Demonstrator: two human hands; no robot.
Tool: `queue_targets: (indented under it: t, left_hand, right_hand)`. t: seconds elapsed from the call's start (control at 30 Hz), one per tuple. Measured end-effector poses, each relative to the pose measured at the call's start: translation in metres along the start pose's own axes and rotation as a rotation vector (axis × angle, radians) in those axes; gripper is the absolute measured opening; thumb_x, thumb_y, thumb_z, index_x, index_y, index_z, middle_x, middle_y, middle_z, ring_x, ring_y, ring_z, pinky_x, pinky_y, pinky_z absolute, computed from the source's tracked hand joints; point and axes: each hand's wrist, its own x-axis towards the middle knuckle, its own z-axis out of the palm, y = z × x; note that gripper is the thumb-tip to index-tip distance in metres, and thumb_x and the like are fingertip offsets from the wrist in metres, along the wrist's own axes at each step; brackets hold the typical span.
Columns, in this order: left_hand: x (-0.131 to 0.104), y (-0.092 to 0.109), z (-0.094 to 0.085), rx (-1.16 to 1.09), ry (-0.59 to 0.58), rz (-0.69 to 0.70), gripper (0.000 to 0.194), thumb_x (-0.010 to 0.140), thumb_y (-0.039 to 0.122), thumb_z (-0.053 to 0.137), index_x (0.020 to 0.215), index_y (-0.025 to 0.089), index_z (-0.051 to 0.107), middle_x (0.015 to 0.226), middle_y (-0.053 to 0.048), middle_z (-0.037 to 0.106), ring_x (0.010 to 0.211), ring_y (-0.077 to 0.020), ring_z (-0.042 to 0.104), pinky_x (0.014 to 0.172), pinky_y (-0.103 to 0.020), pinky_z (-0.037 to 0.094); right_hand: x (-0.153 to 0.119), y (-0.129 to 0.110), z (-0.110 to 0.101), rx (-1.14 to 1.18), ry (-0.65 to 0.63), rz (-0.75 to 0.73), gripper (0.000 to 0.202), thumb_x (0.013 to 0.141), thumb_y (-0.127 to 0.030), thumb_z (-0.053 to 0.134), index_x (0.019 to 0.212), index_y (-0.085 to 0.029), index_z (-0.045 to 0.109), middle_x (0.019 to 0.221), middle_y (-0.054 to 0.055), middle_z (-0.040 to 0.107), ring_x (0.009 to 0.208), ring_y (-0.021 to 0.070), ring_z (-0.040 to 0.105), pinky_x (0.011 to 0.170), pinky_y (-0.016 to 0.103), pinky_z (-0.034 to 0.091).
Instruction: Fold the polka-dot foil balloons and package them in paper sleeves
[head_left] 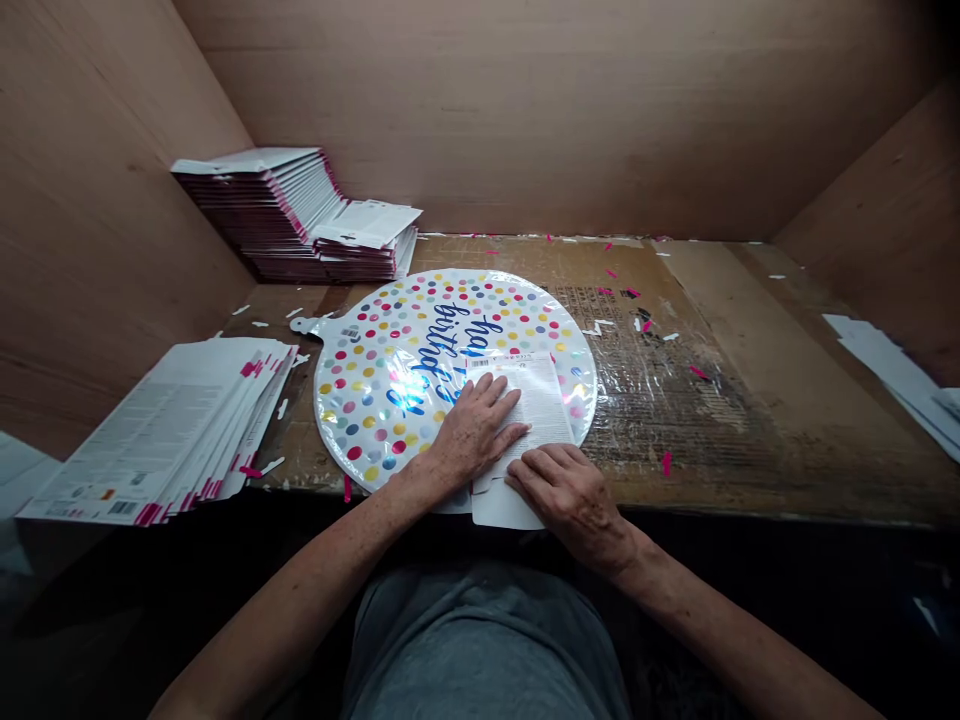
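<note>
"Where's the printed card (538,395)?"
"On the dotted balloon (390,300), toward its four o'clock."
"How is it held?"
"The left hand (476,425) lies on it, fingers slightly spread. The right hand (566,490) curls over its near part; whether it's pinching, I cannot tell."
"Around the balloon?"
"Folded cards (300,215) at ten o'clock, a fanned pile (161,430) at nine."

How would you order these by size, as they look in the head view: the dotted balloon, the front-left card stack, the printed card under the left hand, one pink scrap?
Largest to smallest:
1. Dotted balloon
2. Front-left card stack
3. Printed card, partly covered by the left hand
4. Pink scrap
</note>
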Motion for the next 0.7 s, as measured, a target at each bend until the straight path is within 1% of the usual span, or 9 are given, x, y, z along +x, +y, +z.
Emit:
queue_targets:
  t: [0.2,0.33,0.5,0.6,0.63,0.7]
  left_hand:
    - [0.0,-0.001,0.001,0.008,0.017,0.009,0.04,0.098,0.039,0.048,0.13,0.017,0.054,0.141,-0.015,0.052,0.138,-0.0321,0.039,0.114,-0.052,0.032]
    - [-0.001,-0.002,0.003,0.0,0.013,0.002,0.042,0.097,0.038,0.049,0.131,0.015,0.054,0.141,-0.016,0.051,0.139,-0.0328,0.038,0.114,-0.052,0.032]
    - [-0.002,-0.002,0.005,0.006,0.026,0.012,0.041,0.097,0.039,0.048,0.133,0.019,0.053,0.142,-0.014,0.052,0.141,-0.0316,0.037,0.114,-0.051,0.032]
    - [-0.002,-0.003,0.005,0.023,0.032,0.028,0.042,0.098,0.04,0.047,0.132,0.016,0.053,0.142,-0.016,0.051,0.14,-0.0325,0.038,0.114,-0.051,0.032]
    - [-0.002,-0.003,0.005,0.026,0.034,0.033,0.043,0.098,0.041,0.047,0.132,0.015,0.053,0.142,-0.016,0.051,0.14,-0.0328,0.038,0.114,-0.051,0.032]
    - [0.002,-0.006,0.004,0.019,0.03,0.051,0.043,0.098,0.042,0.046,0.131,0.015,0.053,0.14,-0.016,0.052,0.139,-0.0326,0.039,0.114,-0.052,0.031]
  right_hand:
    - [0.006,0.006,-0.004,-0.022,-0.083,-0.03,0.023,0.099,-0.027,0.052,0.082,-0.016,0.064,0.078,0.005,0.063,0.078,0.0202,0.053,0.075,0.035,0.038]
    - [0.009,0.007,-0.002,-0.008,-0.11,-0.023,0.023,0.1,-0.026,0.05,0.083,-0.017,0.063,0.081,0.005,0.063,0.08,0.021,0.053,0.076,0.035,0.039]
    - [0.013,0.007,-0.001,-0.02,-0.142,-0.026,0.024,0.099,-0.025,0.048,0.081,-0.017,0.061,0.081,0.007,0.063,0.078,0.0212,0.054,0.075,0.035,0.04]
    - [0.003,0.015,-0.015,0.044,-0.203,-0.035,0.027,0.1,-0.027,0.046,0.08,-0.017,0.06,0.08,0.008,0.063,0.075,0.0201,0.054,0.072,0.035,0.042]
    - [-0.006,0.018,-0.024,0.113,-0.242,-0.033,0.027,0.101,-0.027,0.045,0.08,-0.017,0.059,0.079,0.007,0.063,0.073,0.0186,0.055,0.07,0.033,0.043]
    - [-0.028,0.026,-0.043,0.281,-0.322,0.008,0.027,0.1,-0.031,0.048,0.078,-0.019,0.057,0.073,0.002,0.061,0.064,0.0139,0.053,0.061,0.028,0.042]
